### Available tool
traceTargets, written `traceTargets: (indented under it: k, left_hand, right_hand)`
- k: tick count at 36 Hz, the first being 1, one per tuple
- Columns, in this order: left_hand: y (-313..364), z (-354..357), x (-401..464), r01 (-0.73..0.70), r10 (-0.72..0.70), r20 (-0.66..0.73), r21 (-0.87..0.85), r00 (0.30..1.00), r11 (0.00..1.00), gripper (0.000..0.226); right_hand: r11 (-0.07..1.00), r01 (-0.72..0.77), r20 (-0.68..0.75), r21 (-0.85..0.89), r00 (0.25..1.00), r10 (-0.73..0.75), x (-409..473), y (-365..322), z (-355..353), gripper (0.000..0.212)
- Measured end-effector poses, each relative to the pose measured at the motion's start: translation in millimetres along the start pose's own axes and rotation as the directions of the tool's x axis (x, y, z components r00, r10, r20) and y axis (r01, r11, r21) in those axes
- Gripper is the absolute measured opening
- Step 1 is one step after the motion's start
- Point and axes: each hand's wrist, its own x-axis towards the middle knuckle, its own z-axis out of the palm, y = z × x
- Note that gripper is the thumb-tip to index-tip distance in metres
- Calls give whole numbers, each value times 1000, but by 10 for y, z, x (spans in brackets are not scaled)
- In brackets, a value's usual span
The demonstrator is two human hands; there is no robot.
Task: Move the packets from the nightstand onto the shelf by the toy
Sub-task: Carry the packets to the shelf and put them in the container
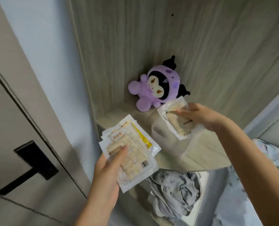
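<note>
Crinkly flat packets (132,154) fill left hand (106,175) grip; right hand (199,115) pinches one packet (176,119) beside plush toy (156,85).

The light is soft and a bit dim, with a cold bluish tone on the wall (42,46). My right hand (199,115) is blurred by motion, and its packet (178,119) too. The door (13,128) bends at the edge from the wide lens. Shadows are weak.
</note>
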Motion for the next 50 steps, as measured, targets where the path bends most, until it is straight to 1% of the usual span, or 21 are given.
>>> traceTargets:
  k: [2, 5, 7, 10, 11, 14, 18, 21, 22, 23, 24, 25, 26, 27, 29, 35, 39, 42, 44, 47, 50]
  left_hand:
    - [-100, 121, 41, -16, 14, -51, -44, 999, 999, 34]
    - [-230, 277, 65, -22, 14, -90, -84, 996, 996, 41]
    - [-302, 383, 87, -27, 16, -122, -93, 992, 995, 43]
    - [-405, 493, 118, -46, 24, -191, -113, 981, 992, 43]
    - [-434, 523, 124, -51, 26, -207, -116, 978, 992, 44]
    - [-485, 617, 138, -59, 34, -222, -109, 975, 992, 45]
    - [-506, 731, 185, -83, 65, -230, -67, 971, 994, 45]
    - [-513, 796, 203, -80, 72, -208, -27, 976, 996, 44]
    - [-517, 821, 205, -80, 75, -197, -16, 978, 997, 44]
    - [-516, 845, 204, -84, 82, -185, -8, 979, 996, 44]
    - [-516, 870, 205, -96, 95, -171, 2, 981, 995, 43]
    - [-512, 900, 209, -114, 115, -151, 14, 982, 993, 41]
    - [-510, 933, 219, -134, 138, -127, 34, 982, 990, 36]
    - [-504, 979, 229, -151, 157, -103, 58, 982, 987, 31]
    - [-490, 1094, 245, -188, 195, -65, 104, 979, 977, 27]
    - [-439, 1446, 307, -383, 389, -12, 145, 921, 912, 28]
    - [-455, 1558, 352, -432, 435, 32, 188, 900, 882, 26]
    - [-463, 1583, 391, -527, 519, 135, 384, 844, 758, 22]
    - [-458, 1552, 408, -472, 488, 157, 614, 858, 633, 20]
    - [-453, 1418, 407, -342, 399, 158, 828, 903, 444, 51]
    - [-487, 1288, 415, -295, 387, 173, 912, 906, 285, 113]
  right_hand:
    - [992, -9, 111, -130, 994, 23, 253, 169, -20, 23]
    - [942, -17, 252, -334, 962, 107, 522, 388, -6, 62]
    - [896, -33, 356, -442, 911, 209, 650, 508, -3, 68]
    - [892, -29, 475, -451, 839, 268, 737, 604, 64, 80]
    - [891, -29, 498, -453, 821, 279, 737, 626, 102, 75]
    - [851, 38, 522, -524, 804, 285, 727, 653, 202, 29]
    - [694, 145, 409, -705, 883, 231, 713, 658, 318, 30]
    - [440, 223, 305, -870, 944, 125, 717, 772, 300, 57]
    - [433, 246, 285, -867, 958, 27, 705, 777, 257, 61]
    - [516, 266, 265, -814, 961, -76, 675, 736, 203, 58]
    - [681, 265, 237, -682, 962, -137, 635, 675, 131, 52]
    - [867, 239, 215, -437, 964, -157, 555, 581, 64, 46]
    - [976, 181, 254, -118, 956, -147, 460, 492, 17, 42]
    - [983, 94, 330, 160, 933, -143, 350, 406, -22, 41]
    - [937, 94, 389, 336, 892, -229, 160, 315, -30, 47]
    - [872, 275, 216, 405, 898, -383, -123, 272, 92, 33]
    - [833, 360, 171, 419, 871, -462, -171, 355, 90, 36]
    - [806, 410, 149, 427, 847, -510, -143, 403, 19, 37]
    - [801, 438, 132, 408, 840, -526, -99, 442, -60, 36]
    - [850, 403, 118, 339, 878, -463, -13, 444, -226, 16]
    - [938, 322, 125, 130, 933, -338, 183, 525, -421, 30]
